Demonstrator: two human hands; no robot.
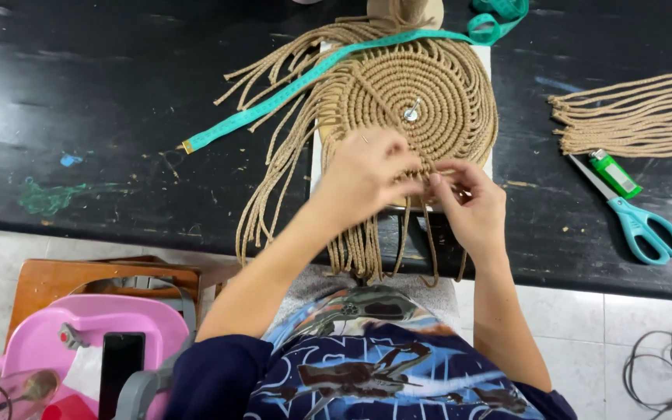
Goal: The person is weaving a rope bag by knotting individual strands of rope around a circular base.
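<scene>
Pinching tan cords at the near rim of the round coiled mat (414, 93), the left hand (363, 171) and right hand (472, 198) are meeting fingertip to fingertip, both curled closed on strands. The mat is lying just beyond the hands on the black table (103, 93), its loose fringe (367, 241) hanging toward the person. A teal tape measure (274, 97) is crossing the rough braided disc; scissors (635, 218) are lying to the right.

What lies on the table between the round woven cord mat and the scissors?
In the head view, only bare black table lies between the mat and the scissors.
</scene>
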